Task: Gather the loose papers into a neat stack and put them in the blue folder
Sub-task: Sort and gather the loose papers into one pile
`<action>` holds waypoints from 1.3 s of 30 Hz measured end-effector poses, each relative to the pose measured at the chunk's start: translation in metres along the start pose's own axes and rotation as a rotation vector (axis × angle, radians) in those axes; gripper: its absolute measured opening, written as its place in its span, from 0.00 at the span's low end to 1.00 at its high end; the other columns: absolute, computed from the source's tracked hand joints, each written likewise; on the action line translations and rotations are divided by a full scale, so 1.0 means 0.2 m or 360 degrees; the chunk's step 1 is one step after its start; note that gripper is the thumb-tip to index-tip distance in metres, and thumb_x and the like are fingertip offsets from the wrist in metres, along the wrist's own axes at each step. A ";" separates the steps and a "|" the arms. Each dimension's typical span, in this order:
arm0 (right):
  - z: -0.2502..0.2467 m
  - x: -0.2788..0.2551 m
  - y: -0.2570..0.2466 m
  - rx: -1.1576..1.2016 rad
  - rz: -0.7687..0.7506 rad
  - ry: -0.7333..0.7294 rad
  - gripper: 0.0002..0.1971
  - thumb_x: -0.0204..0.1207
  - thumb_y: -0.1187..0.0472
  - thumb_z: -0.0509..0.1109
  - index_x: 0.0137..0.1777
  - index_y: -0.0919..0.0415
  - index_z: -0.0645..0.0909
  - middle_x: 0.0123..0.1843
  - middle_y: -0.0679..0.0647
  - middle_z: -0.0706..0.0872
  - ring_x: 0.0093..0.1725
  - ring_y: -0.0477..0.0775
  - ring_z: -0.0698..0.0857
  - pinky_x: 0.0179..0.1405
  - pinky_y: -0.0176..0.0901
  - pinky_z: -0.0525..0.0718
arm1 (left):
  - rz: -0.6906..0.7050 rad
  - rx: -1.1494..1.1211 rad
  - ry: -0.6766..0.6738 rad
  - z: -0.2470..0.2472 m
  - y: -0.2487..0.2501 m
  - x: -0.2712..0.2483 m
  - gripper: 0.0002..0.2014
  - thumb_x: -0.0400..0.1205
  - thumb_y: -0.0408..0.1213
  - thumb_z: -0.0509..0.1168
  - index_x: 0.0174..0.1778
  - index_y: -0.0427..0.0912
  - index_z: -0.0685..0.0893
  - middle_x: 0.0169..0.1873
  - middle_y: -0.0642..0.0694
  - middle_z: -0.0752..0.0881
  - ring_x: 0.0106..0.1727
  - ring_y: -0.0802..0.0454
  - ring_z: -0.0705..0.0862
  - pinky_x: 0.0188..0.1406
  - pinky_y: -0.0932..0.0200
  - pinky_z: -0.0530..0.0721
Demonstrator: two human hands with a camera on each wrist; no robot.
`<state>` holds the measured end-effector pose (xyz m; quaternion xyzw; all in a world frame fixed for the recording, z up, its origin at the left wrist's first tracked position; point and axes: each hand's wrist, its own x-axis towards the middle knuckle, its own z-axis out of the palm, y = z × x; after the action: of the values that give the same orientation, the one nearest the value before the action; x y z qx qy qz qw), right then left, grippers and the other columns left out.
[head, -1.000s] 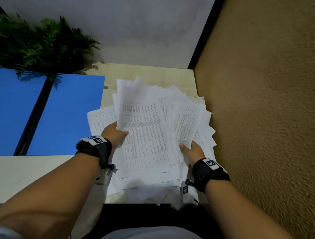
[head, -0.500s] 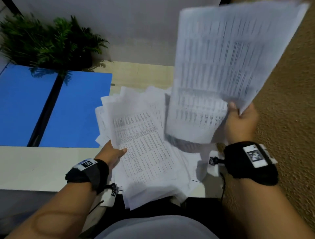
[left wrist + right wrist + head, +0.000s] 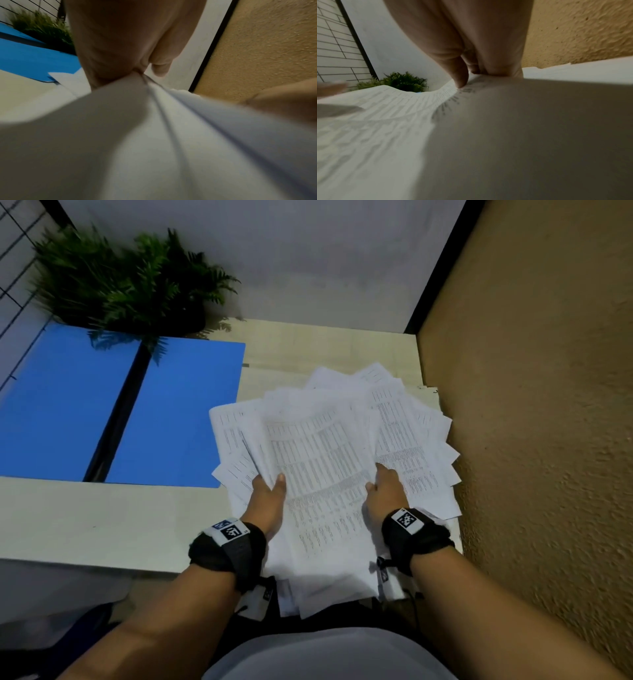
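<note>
Both the left hand (image 3: 269, 494) and right hand (image 3: 385, 491) pinched the fanned papers (image 3: 329, 460) at the tabletop's (image 3: 102, 522) near right corner. That grip likely served to square them for the blue folder (image 3: 178, 412).

A pale wood-grain desk (image 3: 329, 344) stands in a corner. Behind it is a plain white wall (image 3: 308, 258); along its right side is a rough tan textured wall (image 3: 534, 405), with a black vertical strip (image 3: 431, 265) between them. A green fern (image 3: 130, 278) stands at the desk's back left. Lighting is dim.
</note>
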<state>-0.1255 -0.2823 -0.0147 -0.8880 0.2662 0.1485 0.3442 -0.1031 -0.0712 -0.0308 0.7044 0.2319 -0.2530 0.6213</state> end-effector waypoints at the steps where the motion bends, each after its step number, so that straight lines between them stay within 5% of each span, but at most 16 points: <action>1: 0.01 -0.01 -0.01 0.0068 -0.0019 -0.0035 0.23 0.84 0.70 0.54 0.79 0.61 0.65 0.71 0.60 0.72 0.61 0.53 0.76 0.61 0.38 0.71 | -0.0004 0.0022 -0.0051 0.01 0.00 -0.01 0.46 0.77 0.62 0.67 0.85 0.52 0.51 0.83 0.47 0.65 0.81 0.44 0.69 0.81 0.39 0.67; 3: 0.02 0.00 0.00 0.0153 -0.0064 -0.0150 0.23 0.85 0.67 0.55 0.80 0.58 0.65 0.71 0.58 0.74 0.64 0.54 0.77 0.64 0.39 0.72 | 0.0027 0.0235 -0.0048 0.02 0.00 -0.01 0.44 0.77 0.47 0.74 0.83 0.46 0.55 0.79 0.44 0.71 0.78 0.42 0.73 0.77 0.39 0.73; 5: 0.00 0.04 0.02 0.0152 -0.0072 -0.0152 0.23 0.83 0.55 0.58 0.78 0.54 0.68 0.71 0.59 0.77 0.69 0.60 0.78 0.71 0.49 0.75 | 0.0087 0.0385 0.0076 -0.02 0.01 0.01 0.33 0.81 0.33 0.69 0.81 0.39 0.63 0.77 0.41 0.74 0.75 0.40 0.75 0.76 0.44 0.74; 7: -0.07 0.09 0.06 0.0105 0.0041 0.0107 0.27 0.77 0.48 0.65 0.76 0.53 0.72 0.71 0.60 0.77 0.70 0.64 0.78 0.70 0.59 0.76 | 0.0081 0.0300 0.0167 -0.09 0.02 0.04 0.29 0.83 0.31 0.65 0.81 0.39 0.67 0.77 0.41 0.75 0.75 0.39 0.75 0.77 0.42 0.73; 10: -0.24 0.17 0.12 -0.0091 0.0267 0.0528 0.37 0.71 0.51 0.75 0.78 0.59 0.68 0.75 0.64 0.72 0.74 0.68 0.72 0.70 0.64 0.75 | 0.0005 0.0235 0.0310 -0.22 0.01 0.10 0.24 0.84 0.31 0.63 0.77 0.38 0.72 0.68 0.38 0.81 0.68 0.33 0.81 0.71 0.40 0.78; 14: -0.32 0.25 0.21 0.0060 0.0329 0.0269 0.51 0.68 0.49 0.79 0.84 0.62 0.54 0.82 0.64 0.65 0.79 0.66 0.67 0.76 0.59 0.71 | -0.0174 0.0160 0.0337 -0.32 -0.04 0.16 0.19 0.82 0.30 0.64 0.70 0.43 0.75 0.67 0.25 0.82 0.68 0.25 0.81 0.70 0.29 0.76; 21: -0.26 0.20 0.27 0.0673 0.0343 0.0261 0.20 0.80 0.59 0.68 0.70 0.65 0.75 0.65 0.61 0.84 0.63 0.64 0.82 0.63 0.50 0.80 | -0.0169 -0.0054 0.0169 -0.28 -0.06 0.14 0.22 0.84 0.23 0.64 0.74 0.37 0.75 0.60 0.43 0.82 0.60 0.43 0.80 0.63 0.53 0.74; 24: -0.26 0.15 0.24 0.0825 0.0345 0.0326 0.15 0.80 0.63 0.69 0.64 0.65 0.81 0.58 0.59 0.86 0.59 0.63 0.84 0.61 0.49 0.81 | -0.0153 -0.0008 0.0162 -0.28 -0.07 0.16 0.22 0.83 0.24 0.65 0.75 0.35 0.75 0.61 0.44 0.82 0.61 0.42 0.80 0.65 0.51 0.75; 30: -0.51 0.01 0.03 0.0848 0.0100 0.0895 0.07 0.79 0.60 0.65 0.54 0.54 0.84 0.44 0.59 0.88 0.45 0.62 0.87 0.50 0.54 0.86 | -0.0088 0.0052 0.0114 -0.27 -0.10 0.21 0.22 0.81 0.26 0.67 0.72 0.40 0.78 0.66 0.40 0.85 0.66 0.36 0.83 0.72 0.36 0.77; 32: -0.66 -0.07 -0.06 0.0871 -0.0031 0.1127 0.06 0.78 0.58 0.65 0.51 0.53 0.83 0.41 0.57 0.87 0.40 0.55 0.86 0.44 0.49 0.88 | -0.0072 0.0095 0.0078 -0.26 -0.09 0.20 0.22 0.81 0.27 0.68 0.72 0.41 0.79 0.66 0.39 0.85 0.65 0.36 0.83 0.71 0.35 0.77; 36: -0.93 -0.24 -0.26 0.1237 -0.0396 0.1418 0.11 0.80 0.69 0.64 0.59 0.65 0.83 0.40 0.48 0.87 0.29 0.26 0.82 0.32 0.20 0.79 | -0.0037 0.0097 0.0044 -0.24 -0.04 0.16 0.23 0.81 0.27 0.68 0.73 0.38 0.77 0.65 0.42 0.85 0.65 0.37 0.83 0.72 0.38 0.78; 39: -0.93 -0.26 -0.31 0.1308 -0.0445 0.1183 0.08 0.78 0.73 0.66 0.54 0.64 0.82 0.28 0.40 0.85 0.24 0.25 0.81 0.31 0.26 0.79 | -0.0013 0.0164 0.0007 -0.22 -0.01 0.13 0.23 0.81 0.26 0.68 0.73 0.36 0.76 0.61 0.44 0.84 0.65 0.38 0.83 0.72 0.41 0.77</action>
<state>-0.1170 -0.3528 0.1744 -0.7005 0.2852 -0.3365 0.5610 -0.0812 -0.0279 -0.0442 0.7351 0.2227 -0.2656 0.5827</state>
